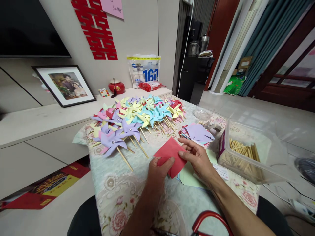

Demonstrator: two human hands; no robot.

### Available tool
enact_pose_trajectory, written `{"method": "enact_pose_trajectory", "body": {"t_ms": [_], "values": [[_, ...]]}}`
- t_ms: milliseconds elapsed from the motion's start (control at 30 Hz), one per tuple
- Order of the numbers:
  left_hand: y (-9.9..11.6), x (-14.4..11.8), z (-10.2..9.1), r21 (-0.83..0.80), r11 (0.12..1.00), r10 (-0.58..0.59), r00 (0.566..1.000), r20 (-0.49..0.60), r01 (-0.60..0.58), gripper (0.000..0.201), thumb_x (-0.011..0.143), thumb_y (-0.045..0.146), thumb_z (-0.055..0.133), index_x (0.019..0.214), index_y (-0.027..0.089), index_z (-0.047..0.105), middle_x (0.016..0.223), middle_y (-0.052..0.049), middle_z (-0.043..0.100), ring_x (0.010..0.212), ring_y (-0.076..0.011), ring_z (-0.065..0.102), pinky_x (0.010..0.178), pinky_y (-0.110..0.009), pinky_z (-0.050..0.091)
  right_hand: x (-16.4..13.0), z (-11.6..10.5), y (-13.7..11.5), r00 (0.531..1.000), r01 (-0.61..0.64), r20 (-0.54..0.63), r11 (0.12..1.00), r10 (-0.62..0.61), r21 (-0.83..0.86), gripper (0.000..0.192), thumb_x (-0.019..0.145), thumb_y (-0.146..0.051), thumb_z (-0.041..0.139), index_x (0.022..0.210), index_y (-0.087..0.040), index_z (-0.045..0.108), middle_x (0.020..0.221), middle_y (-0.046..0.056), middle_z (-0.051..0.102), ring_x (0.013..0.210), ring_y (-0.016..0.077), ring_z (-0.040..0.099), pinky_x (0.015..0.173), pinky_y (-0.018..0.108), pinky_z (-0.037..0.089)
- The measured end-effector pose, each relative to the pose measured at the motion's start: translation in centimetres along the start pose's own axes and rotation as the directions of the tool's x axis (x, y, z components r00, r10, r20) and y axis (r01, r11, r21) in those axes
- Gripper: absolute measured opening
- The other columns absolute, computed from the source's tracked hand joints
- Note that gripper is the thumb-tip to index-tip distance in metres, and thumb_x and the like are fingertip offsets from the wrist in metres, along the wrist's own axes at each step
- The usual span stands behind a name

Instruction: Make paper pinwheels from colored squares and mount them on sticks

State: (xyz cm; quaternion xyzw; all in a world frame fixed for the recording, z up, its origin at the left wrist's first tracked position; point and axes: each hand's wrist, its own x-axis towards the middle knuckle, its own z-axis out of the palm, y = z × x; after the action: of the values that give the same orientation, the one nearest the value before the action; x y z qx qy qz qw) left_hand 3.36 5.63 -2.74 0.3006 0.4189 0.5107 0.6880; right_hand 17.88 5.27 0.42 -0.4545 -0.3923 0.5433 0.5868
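Observation:
A square of red paper (171, 151) is held between my two hands above the table, one corner pointing away from me. My left hand (159, 168) grips its lower left side, thumb on top. On the right side, my right hand (197, 155) pinches the paper between thumb and fingers. Below my right hand lies a stack of pale green paper (190, 178). Just beyond it sits a pile of cut paper pieces with a purple one (199, 132) on top. Finished paper pinwheels on sticks, a purple one (112, 141) nearest, spread over the table's far left.
A clear plastic box (248, 175) of wooden sticks (246, 152) stands at the right. Red-handled scissors (210, 214) lie at the front edge of the floral tablecloth (118, 193). Behind are a framed photo (65, 86), a red jar (116, 88) and a bag of cups (144, 70).

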Motion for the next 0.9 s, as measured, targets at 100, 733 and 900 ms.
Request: {"method": "enact_pose_trajectory", "body": {"t_ms": [100, 733, 900], "values": [[0.5, -0.3, 0.3, -0.043, 0.999, 0.018, 1.0, 0.019, -0.017, 0.028, 0.063, 0.03, 0.086, 0.084, 0.016, 0.075, 0.076, -0.006, 0.076, 0.072, -0.0229, 0.069, 0.072, -0.034, 0.053, 0.0, 0.0, 0.1, 1.0, -0.003, 0.012, 0.999, 0.003, -0.034, 0.053, 0.066, -0.028, 0.084, 0.117, -0.021, 0.069, 0.081, 0.001, 0.071, 0.073, 0.017, 0.065, 0.069, 0.03, 0.048], [0.8, -0.6, 0.6, 0.033, 0.999, -0.011, 0.998, 0.065, 0.009, 0.04, 0.059, 0.031, 0.086, 0.094, 0.012, 0.079, 0.081, -0.009, 0.079, 0.075, -0.0279, 0.073, 0.076, -0.039, 0.056, -0.3, 0.2, -0.4, 0.999, -0.022, 0.028, 0.999, 0.021, 0.043, 0.055, 0.068, -0.03, 0.086, 0.12, -0.024, 0.068, 0.104, 0.004, 0.076, 0.091, 0.0215, 0.071, 0.082, 0.035, 0.054], [0.7, -0.8, 0.6, 0.065, 0.998, -0.033, 0.996, 0.077, 0.028, 0.039, 0.058, 0.031, 0.087, 0.092, 0.012, 0.079, 0.079, -0.008, 0.078, 0.07, -0.0252, 0.071, 0.072, -0.036, 0.055, -0.1, -0.1, -0.3, 0.999, -0.035, -0.027, 0.999, 0.035, 0.007, 0.063, 0.063, -0.026, 0.087, 0.123, -0.022, 0.066, 0.084, 0.0, 0.074, 0.071, 0.0177, 0.068, 0.068, 0.032, 0.053]]}}
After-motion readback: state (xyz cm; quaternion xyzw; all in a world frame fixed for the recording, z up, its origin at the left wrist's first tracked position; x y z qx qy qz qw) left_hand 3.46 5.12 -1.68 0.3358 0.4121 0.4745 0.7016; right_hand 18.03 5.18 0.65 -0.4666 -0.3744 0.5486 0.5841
